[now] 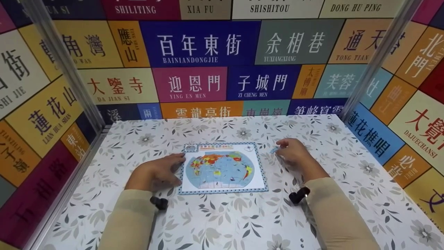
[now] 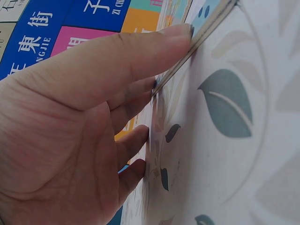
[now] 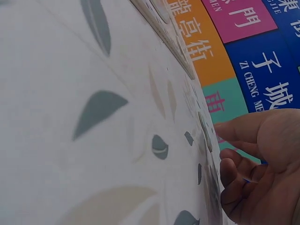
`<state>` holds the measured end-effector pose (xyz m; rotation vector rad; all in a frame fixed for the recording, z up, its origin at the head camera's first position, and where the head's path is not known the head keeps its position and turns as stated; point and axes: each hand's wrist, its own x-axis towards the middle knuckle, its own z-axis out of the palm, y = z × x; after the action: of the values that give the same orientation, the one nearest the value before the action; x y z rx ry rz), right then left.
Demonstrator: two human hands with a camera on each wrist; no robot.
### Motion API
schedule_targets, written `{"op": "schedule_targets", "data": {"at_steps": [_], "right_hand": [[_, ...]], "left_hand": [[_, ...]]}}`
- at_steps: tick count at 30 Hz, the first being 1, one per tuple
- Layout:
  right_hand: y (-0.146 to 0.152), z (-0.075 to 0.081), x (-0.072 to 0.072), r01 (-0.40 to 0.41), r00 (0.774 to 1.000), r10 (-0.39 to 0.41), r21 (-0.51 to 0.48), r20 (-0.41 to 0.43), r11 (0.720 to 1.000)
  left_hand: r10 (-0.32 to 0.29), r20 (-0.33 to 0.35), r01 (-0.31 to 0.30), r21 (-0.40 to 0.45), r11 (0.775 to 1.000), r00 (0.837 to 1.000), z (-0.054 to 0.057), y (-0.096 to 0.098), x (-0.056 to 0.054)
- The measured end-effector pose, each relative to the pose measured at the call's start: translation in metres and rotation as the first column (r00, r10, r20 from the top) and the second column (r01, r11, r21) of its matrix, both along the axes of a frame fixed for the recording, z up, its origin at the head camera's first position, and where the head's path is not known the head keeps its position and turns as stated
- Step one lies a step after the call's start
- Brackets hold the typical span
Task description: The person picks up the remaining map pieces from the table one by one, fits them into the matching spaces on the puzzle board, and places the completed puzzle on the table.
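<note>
A world map jigsaw puzzle (image 1: 225, 191) with a blue dotted border lies flat on the table. My left hand (image 1: 163, 170) is at its left side, the fingers fairly straight and spread, fingertips at the upper left edge. In the left wrist view, the thumb (image 2: 154, 49) touches the board's edge. Right of the board, my right hand (image 1: 293, 152) pinches a small light-blue puzzle piece (image 1: 274, 150) low over the table. In the right wrist view that piece (image 3: 205, 131) shows edge-on at the thumb tip, while the other fingers are curled.
The white table (image 1: 222, 222) has a grey leaf and flower print. Panels with Chinese lettering (image 1: 199, 43) stand behind it and along both sides, with metal posts (image 1: 374, 66) at the corners. A small black device (image 1: 299, 195) sits at each wrist.
</note>
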<state>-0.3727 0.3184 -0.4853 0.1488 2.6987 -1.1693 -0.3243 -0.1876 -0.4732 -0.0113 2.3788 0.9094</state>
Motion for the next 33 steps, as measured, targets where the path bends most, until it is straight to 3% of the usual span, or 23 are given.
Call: {"op": "schedule_targets", "data": {"at_steps": [10, 17, 33], "right_hand": [[-0.002, -0.001, -0.007, -0.063, 0.998, 0.063, -0.009, -0.007, 0.998], [0.001, -0.006, -0.011, -0.134, 0.990, 0.137, 0.063, -0.035, 0.989], [-0.001, -0.005, -0.008, -0.081, 0.996, 0.082, 0.090, -0.017, 0.993]], "left_hand": [[0.027, 0.007, -0.027, 0.021, 0.999, 1.000, -0.001, 0.000, 0.001], [-0.067, -0.052, 0.067, -0.002, 0.998, 0.996, -0.001, -0.003, 0.000], [-0.001, -0.006, 0.001, 0.046, 0.999, 1.000, 0.003, 0.000, 0.003]]}}
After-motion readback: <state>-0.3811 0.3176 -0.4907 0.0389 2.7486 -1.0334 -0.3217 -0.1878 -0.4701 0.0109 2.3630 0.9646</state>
